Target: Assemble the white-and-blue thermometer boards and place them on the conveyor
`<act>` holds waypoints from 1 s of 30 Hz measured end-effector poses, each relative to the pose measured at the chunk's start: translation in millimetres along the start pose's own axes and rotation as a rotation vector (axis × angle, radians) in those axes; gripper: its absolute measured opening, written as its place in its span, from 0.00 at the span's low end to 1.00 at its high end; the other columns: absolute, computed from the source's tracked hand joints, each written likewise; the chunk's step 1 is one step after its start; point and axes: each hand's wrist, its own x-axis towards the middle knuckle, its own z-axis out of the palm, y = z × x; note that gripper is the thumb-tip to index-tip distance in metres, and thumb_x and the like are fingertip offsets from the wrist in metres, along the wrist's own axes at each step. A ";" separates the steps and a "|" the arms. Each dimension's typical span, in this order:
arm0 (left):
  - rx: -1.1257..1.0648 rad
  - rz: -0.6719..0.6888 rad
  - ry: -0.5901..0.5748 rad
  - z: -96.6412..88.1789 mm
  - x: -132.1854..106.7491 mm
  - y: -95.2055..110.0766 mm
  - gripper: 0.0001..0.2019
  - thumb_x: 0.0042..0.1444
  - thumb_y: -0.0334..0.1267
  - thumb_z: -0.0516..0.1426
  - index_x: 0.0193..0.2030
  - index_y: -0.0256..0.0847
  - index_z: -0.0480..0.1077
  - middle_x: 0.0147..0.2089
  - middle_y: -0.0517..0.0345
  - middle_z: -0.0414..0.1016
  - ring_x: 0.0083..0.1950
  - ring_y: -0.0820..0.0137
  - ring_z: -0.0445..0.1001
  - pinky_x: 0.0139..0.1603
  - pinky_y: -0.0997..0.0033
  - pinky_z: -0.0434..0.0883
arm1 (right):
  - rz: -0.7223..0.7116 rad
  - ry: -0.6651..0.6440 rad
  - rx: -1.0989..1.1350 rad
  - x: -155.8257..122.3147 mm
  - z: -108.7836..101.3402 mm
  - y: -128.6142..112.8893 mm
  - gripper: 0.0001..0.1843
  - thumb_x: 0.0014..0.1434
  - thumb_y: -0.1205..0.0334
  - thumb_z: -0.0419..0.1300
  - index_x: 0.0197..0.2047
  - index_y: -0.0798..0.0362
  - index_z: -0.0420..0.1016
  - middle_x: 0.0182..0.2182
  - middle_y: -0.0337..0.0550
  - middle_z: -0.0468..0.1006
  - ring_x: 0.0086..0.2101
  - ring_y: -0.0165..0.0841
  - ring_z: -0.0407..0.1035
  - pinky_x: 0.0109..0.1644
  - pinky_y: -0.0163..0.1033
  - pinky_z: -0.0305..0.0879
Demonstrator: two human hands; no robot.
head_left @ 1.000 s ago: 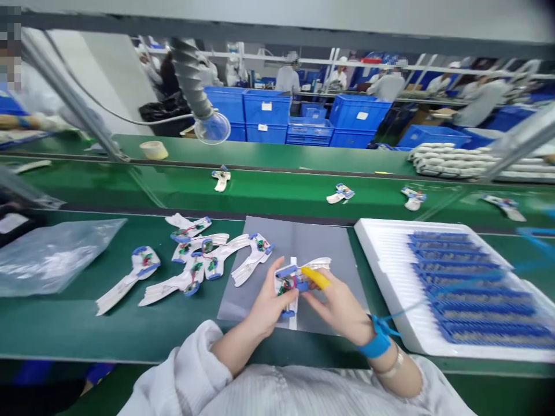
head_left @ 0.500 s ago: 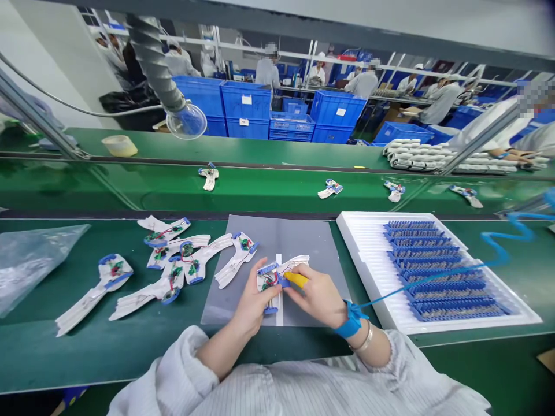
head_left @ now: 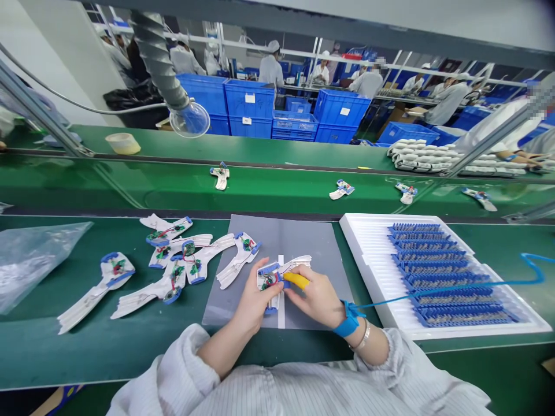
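On the green bench point(head_left: 43, 361) before us, a grey mat point(head_left: 321, 240) lies with a white strip point(head_left: 281, 321) down its middle, and we see other things set out on both sides. To the right, near the mat, sits a white foam tray point(head_left: 368, 263) bearing rows of blue racks point(head_left: 433, 257), and over them runs a thin blue cord point(head_left: 515, 282) leading to the wristband point(head_left: 347, 326) on the right wrist. To the left we find a loose cluster of white housings point(head_left: 214, 249), some overlapping, with one more housing point(head_left: 93, 297) apart from them and a clear bag point(head_left: 39, 254) at the edge. Beyond, four similar pieces point(head_left: 341, 190) lie spaced along a green belt point(head_left: 277, 188); further back, a ribbed duct point(head_left: 156, 55) with a clear cup point(head_left: 189, 120) hangs in front of part of the blue crates point(head_left: 249, 99).

Over the mat, between the two hands, we see the held housing point(head_left: 271, 280): white, blue at its edges, with red wires inside and a pale arm pointing up to the right. The left hand point(head_left: 252, 297) is closed about its left side, thumb across the front and hiding part of it. The right hand point(head_left: 318, 296) is half curled, its fingertips, one in a yellow cover point(head_left: 296, 281), meeting the blue edge; we cannot tell whether they pinch anything
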 end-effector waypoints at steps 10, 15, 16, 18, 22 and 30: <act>-0.003 0.101 0.038 1.0 3.4 9.6 0.29 0.39 0.34 0.64 0.49 0.44 0.59 0.35 0.62 0.71 0.31 0.74 0.70 0.37 0.72 0.68 | -0.123 0.151 -0.061 11.8 -16.0 1.8 0.13 0.57 0.59 0.56 0.45 0.51 0.69 0.47 0.51 0.65 0.48 0.42 0.60 0.49 0.52 0.60; -0.036 0.071 0.062 2.4 10.3 18.4 0.27 0.37 0.34 0.64 0.45 0.43 0.60 0.30 0.65 0.70 0.28 0.74 0.70 0.33 0.72 0.68 | -0.151 0.172 0.095 23.1 -29.9 11.9 0.18 0.57 0.62 0.55 0.51 0.51 0.64 0.54 0.49 0.59 0.57 0.42 0.51 0.58 0.53 0.53; -0.047 0.062 0.061 2.0 12.0 18.3 0.27 0.37 0.34 0.65 0.45 0.43 0.60 0.31 0.64 0.70 0.28 0.74 0.70 0.34 0.72 0.68 | -0.126 0.164 0.086 26.8 -31.7 15.0 0.18 0.57 0.62 0.55 0.52 0.51 0.63 0.55 0.50 0.58 0.57 0.43 0.50 0.59 0.53 0.52; -0.055 0.053 0.033 0.5 15.6 17.3 0.28 0.38 0.35 0.65 0.47 0.43 0.60 0.31 0.64 0.71 0.28 0.75 0.69 0.34 0.72 0.67 | -0.036 0.107 0.074 35.4 -35.4 21.3 0.19 0.59 0.61 0.53 0.53 0.53 0.63 0.54 0.52 0.61 0.55 0.43 0.55 0.57 0.52 0.55; 0.008 0.038 0.018 -7.1 25.3 16.5 0.32 0.37 0.39 0.66 0.50 0.43 0.60 0.34 0.60 0.71 0.30 0.73 0.70 0.35 0.70 0.67 | 0.055 -0.061 0.159 50.2 -44.3 20.9 0.15 0.62 0.62 0.49 0.50 0.54 0.67 0.39 0.47 0.71 0.38 0.34 0.68 0.43 0.41 0.66; 0.066 0.148 0.058 -23.3 48.3 13.1 0.42 0.39 0.40 0.66 0.59 0.48 0.49 0.48 0.51 0.65 0.45 0.66 0.69 0.47 0.65 0.65 | 0.040 -0.117 0.151 81.7 -37.7 35.1 0.14 0.61 0.61 0.50 0.47 0.53 0.71 0.38 0.45 0.72 0.36 0.32 0.68 0.41 0.36 0.65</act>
